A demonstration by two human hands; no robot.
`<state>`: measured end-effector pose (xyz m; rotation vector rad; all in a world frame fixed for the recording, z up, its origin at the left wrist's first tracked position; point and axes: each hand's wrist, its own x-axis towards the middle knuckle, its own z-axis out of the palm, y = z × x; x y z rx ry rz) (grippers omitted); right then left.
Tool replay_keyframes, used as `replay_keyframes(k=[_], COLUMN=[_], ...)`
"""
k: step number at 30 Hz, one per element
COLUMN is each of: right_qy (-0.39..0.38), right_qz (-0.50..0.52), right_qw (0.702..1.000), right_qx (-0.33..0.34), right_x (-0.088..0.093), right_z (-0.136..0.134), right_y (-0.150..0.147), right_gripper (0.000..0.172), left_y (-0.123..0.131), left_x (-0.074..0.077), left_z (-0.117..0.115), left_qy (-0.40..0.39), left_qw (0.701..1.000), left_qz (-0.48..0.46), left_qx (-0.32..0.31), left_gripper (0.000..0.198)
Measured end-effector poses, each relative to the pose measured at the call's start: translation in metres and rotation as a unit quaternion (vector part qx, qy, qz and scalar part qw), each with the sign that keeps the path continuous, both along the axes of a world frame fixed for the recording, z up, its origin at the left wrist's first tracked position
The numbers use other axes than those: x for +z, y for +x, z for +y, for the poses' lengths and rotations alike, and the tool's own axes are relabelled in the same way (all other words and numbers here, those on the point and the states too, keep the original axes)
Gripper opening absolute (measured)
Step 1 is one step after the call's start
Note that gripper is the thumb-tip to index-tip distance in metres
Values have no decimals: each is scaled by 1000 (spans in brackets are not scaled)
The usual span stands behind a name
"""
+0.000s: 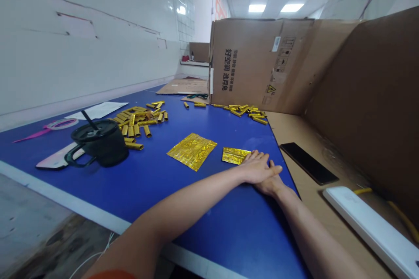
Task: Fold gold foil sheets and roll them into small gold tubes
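From my remote station, I see a left hand point(258, 169) lying across a right hand point(271, 184) on the blue laminate counter point(98, 192). Both grips are open and hold nothing, though fingertips point(252, 155) touch the edge of a small crinkled gold foil piece point(235, 155). A larger, flat square of gold foil point(192, 151) lies just left of it.

As things lie, most of the gold material is already in narrow folded strips: a large, loose heap of gold foil strips point(137, 120) sits far left, and a smaller scatter of gold foil strips point(240, 110) lies far right. The two flat pieces remain unfolded.

Near the left heap stands a black lidded plastic mug point(100, 143) with a dark straw; its lid hides the contents. Beyond the counter stands a large brown cardboard carton point(258, 63), and I cannot see inside it.
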<state>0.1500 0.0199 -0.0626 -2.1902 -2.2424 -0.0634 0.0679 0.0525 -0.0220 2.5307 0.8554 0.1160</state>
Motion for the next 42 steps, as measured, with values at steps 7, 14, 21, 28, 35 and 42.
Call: replay_keyframes(k=[7,14,21,28,35,42], right_qy=[-58,-33,42,121,67,112], right_qz=[14,77,53,82,154,84], right_qw=[998,996,983,989,986,990], right_qx=[-16,-39,-169,-1,-7,-8], right_x=[14,18,17,24,27,29], right_z=[-4,-3,-1,-3,-3,-4], right_y=[-3,-1,18,8,14,11], right_gripper=[61,65,63,38,23,27], left_y=[-38,-83,-90,-90,-90,-90], left_x=[-14,-14,-14,-16,-17,-17], left_z=[19,26,26,26,27,26], left_qy=[38,95,97,101,103,101], left_qw=[999,993,993,993,993,994], left_qz=[18,64,65,58,53,30], left_qx=[-21,-24,-20,-15,-15,-3], left_gripper=[76,85,88,88,88,79])
